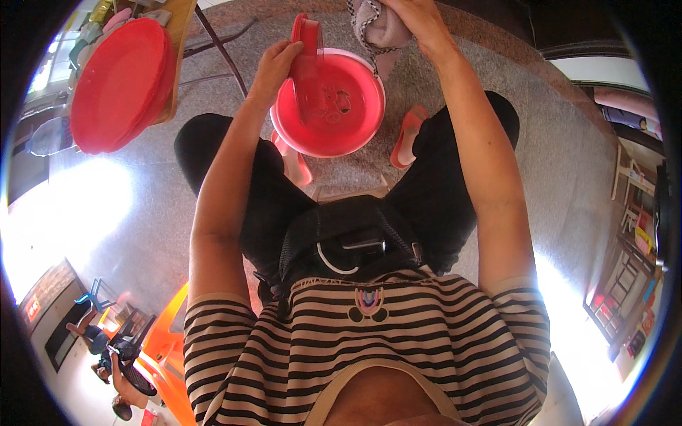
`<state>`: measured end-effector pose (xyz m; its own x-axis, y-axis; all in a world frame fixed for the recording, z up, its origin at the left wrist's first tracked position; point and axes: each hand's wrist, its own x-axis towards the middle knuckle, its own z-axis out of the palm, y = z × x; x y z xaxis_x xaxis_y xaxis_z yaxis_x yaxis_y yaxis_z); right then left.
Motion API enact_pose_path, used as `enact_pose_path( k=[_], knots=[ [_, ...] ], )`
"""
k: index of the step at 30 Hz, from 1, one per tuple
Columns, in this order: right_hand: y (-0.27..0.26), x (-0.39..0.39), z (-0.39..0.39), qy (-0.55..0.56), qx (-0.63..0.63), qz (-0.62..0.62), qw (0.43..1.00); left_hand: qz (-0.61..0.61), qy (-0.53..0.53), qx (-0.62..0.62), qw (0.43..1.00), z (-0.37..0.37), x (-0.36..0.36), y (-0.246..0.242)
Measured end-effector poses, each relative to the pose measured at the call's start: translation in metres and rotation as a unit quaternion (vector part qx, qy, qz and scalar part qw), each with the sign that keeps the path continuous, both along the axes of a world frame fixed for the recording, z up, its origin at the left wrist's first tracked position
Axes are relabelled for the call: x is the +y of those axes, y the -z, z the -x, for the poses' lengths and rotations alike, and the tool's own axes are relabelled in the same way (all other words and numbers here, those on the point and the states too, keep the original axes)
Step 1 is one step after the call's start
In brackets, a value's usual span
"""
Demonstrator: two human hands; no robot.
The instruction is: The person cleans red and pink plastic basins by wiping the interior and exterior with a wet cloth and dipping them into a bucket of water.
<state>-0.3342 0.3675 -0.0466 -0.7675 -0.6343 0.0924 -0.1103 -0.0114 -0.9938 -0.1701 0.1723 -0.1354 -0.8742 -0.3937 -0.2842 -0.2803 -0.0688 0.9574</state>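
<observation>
My left hand [274,69] grips a red plastic piece with a clear part [305,69], perhaps a container or lid, tilted on edge over the basin. A round pink-red plastic basin [357,128] rests on the floor between my feet. Pale and dark marks show on its bottom; I cannot tell whether they are water, reflections or a pattern. At the top edge, partly cut off, my right hand [418,21] holds a greyish-pink cloth [379,29] with checkered trim. The cloth hangs beyond the basin's right rim.
Red round plastic trays [122,85] lean on a wooden table [178,48] with metal legs at upper left. My slippers [409,133] flank the basin. An orange plastic chair [165,346] stands behind on the left. Other people [120,367] sit farther off at lower left.
</observation>
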Motion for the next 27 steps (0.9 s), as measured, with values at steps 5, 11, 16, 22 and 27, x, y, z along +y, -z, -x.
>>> enact_pose_path(
  k=[5,11,16,22,27],
  knots=[
    [0.002,0.004,0.002,-0.002,0.020,-0.006,1.000,-0.026,-0.012,0.008,1.000,0.000,0.006,-0.001],
    [0.007,0.004,-0.005,-0.005,-0.003,-0.060,0.998,-0.050,-0.025,0.017,0.998,0.000,0.014,-0.015],
    [0.003,-0.001,-0.014,0.024,0.092,-0.161,0.982,-0.052,-0.016,0.069,0.996,0.004,0.020,-0.022],
    [0.014,-0.016,-0.031,-0.076,0.185,-0.117,0.973,0.066,0.014,0.077,0.995,0.013,0.024,-0.015],
    [0.050,-0.034,-0.008,0.094,0.310,-0.121,0.938,0.026,0.088,0.140,0.986,0.009,0.036,-0.036]
  ],
)
